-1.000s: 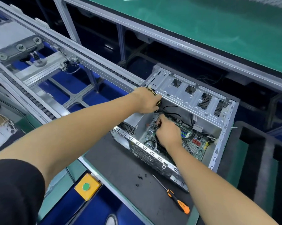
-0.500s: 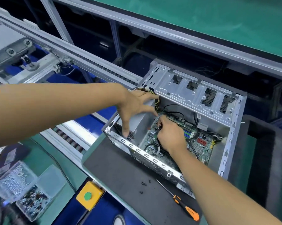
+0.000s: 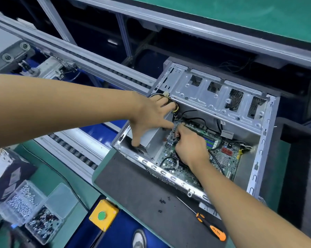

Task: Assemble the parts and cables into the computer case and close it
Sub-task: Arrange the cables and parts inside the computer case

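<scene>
1. Under both hands, an open silver sheet-metal computer case point(image 3: 221, 97) lies on its side on a dark grey foam mat point(image 3: 133, 190); no brand or lettering on it can be read.
2. Below the right hand point(image 3: 191, 149), a green motherboard point(image 3: 224, 158) sits on the floor of the case, with blue and green memory slots and a red connector block beyond the wrist.
3. The right hand has its fingers curled and pinched together on a small part at the board's left edge; what it pinches is too small to tell.
4. The left hand point(image 3: 149, 117) is spread wide, fingers straight: its lower fingers rest on the grey power supply box point(image 3: 151, 138), its upper fingers touch a bundle of yellow and black cables point(image 3: 175, 109) ending in one white plug.
5. Near the right forearm, one orange-and-black-handled screwdriver point(image 3: 207, 224) lies on the mat; the marking on its handle is unreadable.
6. Between the forearms, about five loose black screws point(image 3: 162, 202) lie on the mat.
7. Below the left forearm, one clear plastic compartment box point(image 3: 35, 210) holds silver screws in some compartments and dark ones in another.
8. Beside it, one yellow box with a green button point(image 3: 102, 215).
</scene>
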Demonstrator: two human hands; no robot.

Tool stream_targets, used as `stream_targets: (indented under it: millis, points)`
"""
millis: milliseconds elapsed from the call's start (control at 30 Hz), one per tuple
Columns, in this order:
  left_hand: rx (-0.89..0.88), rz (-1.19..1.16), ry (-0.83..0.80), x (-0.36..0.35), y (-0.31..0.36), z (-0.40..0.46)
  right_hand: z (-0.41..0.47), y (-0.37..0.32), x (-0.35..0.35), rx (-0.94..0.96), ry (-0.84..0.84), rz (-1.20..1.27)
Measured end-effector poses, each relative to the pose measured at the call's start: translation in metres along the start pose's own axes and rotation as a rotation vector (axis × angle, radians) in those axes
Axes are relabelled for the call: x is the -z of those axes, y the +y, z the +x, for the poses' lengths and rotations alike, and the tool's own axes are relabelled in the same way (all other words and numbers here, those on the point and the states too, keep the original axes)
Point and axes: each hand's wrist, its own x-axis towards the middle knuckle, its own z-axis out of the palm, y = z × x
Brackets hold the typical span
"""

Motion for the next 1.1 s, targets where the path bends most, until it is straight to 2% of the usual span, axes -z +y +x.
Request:
stream_targets:
  millis: [267, 467, 567, 633, 733, 833, 933, 1100]
  points:
    - [-0.016, 0.089, 0.035, -0.005, 0.004, -0.009, 0.0, 0.0, 0.0, -0.024, -0.026, -0.016]
    - [0.004, -0.202, -0.198, 0.009, -0.006, -0.007, 0.0, 0.0, 0.0, -0.029, -0.042, -0.007]
    - [0.004, -0.422, -0.215, 0.018, -0.021, 0.0, 0.0, 0.0, -0.001, -0.035, -0.042, -0.01]
    - [0.044, -0.459, -0.136, 0.016, -0.019, 0.005, 0.0, -0.001, -0.001, -0.03, -0.037, -0.018]
    - [0.208, -0.26, 0.144, -0.002, 0.003, 0.009, 0.0, 0.0, -0.002, -0.023, -0.027, -0.019]
    - [0.224, -0.155, 0.301, -0.019, 0.013, 0.018, 0.0, 0.002, -0.002, -0.013, -0.04, -0.017]
    - [0.202, -0.208, 0.357, -0.019, 0.01, 0.026, 0.0, 0.003, -0.002, -0.007, -0.044, -0.017]
    - [0.274, -0.152, 0.321, -0.023, 0.01, 0.039, 0.002, 0.006, -0.005, 0.001, -0.028, -0.043]
